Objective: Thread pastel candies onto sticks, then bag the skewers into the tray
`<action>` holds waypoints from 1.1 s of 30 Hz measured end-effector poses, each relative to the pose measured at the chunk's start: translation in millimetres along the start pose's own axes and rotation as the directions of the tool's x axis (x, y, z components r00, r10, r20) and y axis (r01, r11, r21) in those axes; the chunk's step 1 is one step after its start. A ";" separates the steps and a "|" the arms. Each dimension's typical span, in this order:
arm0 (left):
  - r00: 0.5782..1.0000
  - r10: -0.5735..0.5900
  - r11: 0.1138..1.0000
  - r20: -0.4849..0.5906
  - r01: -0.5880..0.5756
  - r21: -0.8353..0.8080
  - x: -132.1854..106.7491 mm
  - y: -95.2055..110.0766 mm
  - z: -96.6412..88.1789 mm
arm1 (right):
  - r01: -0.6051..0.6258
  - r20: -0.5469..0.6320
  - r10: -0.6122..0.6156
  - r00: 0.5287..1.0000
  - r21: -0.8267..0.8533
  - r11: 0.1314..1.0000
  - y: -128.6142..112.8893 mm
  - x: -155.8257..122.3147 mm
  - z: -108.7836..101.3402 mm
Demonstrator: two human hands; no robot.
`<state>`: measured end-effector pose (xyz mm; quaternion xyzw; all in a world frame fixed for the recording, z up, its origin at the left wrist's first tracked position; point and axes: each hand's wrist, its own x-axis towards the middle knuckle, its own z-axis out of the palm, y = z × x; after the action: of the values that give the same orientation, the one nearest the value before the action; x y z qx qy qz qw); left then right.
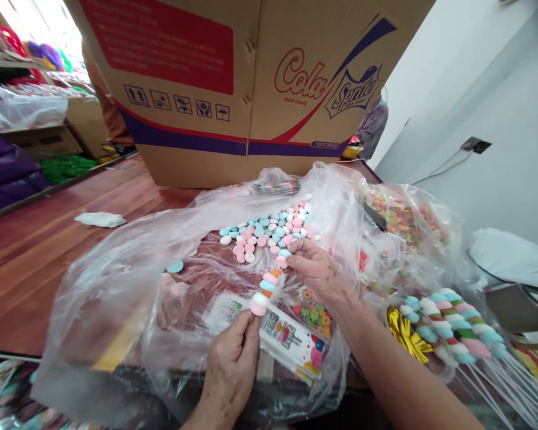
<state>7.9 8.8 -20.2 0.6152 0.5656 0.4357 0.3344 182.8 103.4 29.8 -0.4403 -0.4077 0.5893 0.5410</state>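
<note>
My left hand [233, 361] is closed in a pinch on the lower end of a candy skewer [266, 286], a stick threaded with pink, blue, white and orange sweets. My right hand [316, 269] pinches the skewer's upper end, fingers closed around a sweet there. Just beyond lies a heap of loose pink, blue and white candies [266, 230] on a clear plastic bag [130, 269]. A printed packet [291, 340] lies under the skewer.
A big Cola/Sprite cardboard box [251, 83] stands behind on the wooden table [49, 239]. Finished candy skewers [452, 328] with a gold bow [403, 334] lie at right, beside bags of mixed sweets [403, 218]. A crumpled tissue [99, 219] lies at left.
</note>
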 end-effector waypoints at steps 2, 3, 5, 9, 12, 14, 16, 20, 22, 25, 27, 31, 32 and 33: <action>1.000 0.008 1.000 -0.007 -0.008 0.002 0.2 -0.6 0.4 | 0.005 0.013 -0.006 1.000 0.026 1.000 1.9 -1.4 0.1; 1.000 0.011 1.000 -0.011 -0.011 0.002 0.4 -0.6 0.7 | 0.018 0.019 -0.018 1.000 0.024 1.000 2.6 -2.2 0.0; 1.000 0.011 1.000 -0.012 -0.011 0.002 1.1 -0.3 1.1 | 0.050 0.036 -0.049 0.998 -0.009 0.999 3.4 -3.5 -0.7; 1.000 0.011 1.000 -0.002 -0.011 -0.003 1.5 -2.1 0.8 | 0.100 0.117 -0.085 0.989 -0.125 0.987 3.2 -4.2 -3.9; 1.000 0.014 1.000 0.002 -0.014 -0.001 0.8 -5.2 0.7 | 0.135 0.166 -0.092 0.982 -0.273 0.953 4.6 -3.9 -6.8; 1.000 0.011 1.000 -0.018 -0.011 0.012 0.5 -5.8 0.9 | 0.166 0.188 -0.105 0.977 -0.349 0.922 6.7 -4.5 -8.3; 0.999 0.005 1.000 -0.037 -0.004 0.021 0.5 -4.7 1.2 | 0.210 0.205 -0.136 0.969 -0.403 0.891 8.4 -6.5 -9.0; 0.999 -0.010 1.000 -0.041 0.011 0.025 0.6 -1.7 2.0 | 0.306 0.242 -0.202 0.949 -0.554 0.774 8.3 -13.6 -7.4; 0.999 -0.012 0.999 -0.042 0.014 0.040 0.6 -1.5 2.4 | 0.368 0.263 -0.259 0.930 -0.617 0.695 9.5 -17.6 -5.2; 0.999 -0.005 0.998 -0.042 0.007 0.062 0.8 -1.6 2.3 | 0.453 0.288 -0.352 0.891 -0.630 0.631 17.0 -22.7 -0.8; 0.999 0.004 0.998 -0.044 -0.001 0.066 1.2 -0.6 1.8 | 0.476 0.286 -0.385 0.877 -0.621 0.623 24.4 -25.3 1.3; 0.999 0.001 0.996 -0.049 0.003 0.090 2.5 4.1 1.0 | 0.477 0.279 -0.393 0.876 -0.621 0.622 33.2 -27.6 1.4; 0.999 -0.004 0.996 -0.048 0.008 0.091 2.9 4.8 1.0 | 0.473 0.281 -0.386 0.879 -0.620 0.625 32.6 -27.6 1.1; 0.999 -0.012 0.996 -0.038 0.015 0.086 3.3 4.9 1.1 | 0.468 0.283 -0.377 0.882 -0.619 0.630 30.7 -27.8 1.0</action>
<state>10.8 11.5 -15.7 0.6168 0.5941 0.4203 0.2997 174.1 73.1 2.8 -0.4584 -0.7170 0.2848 0.4413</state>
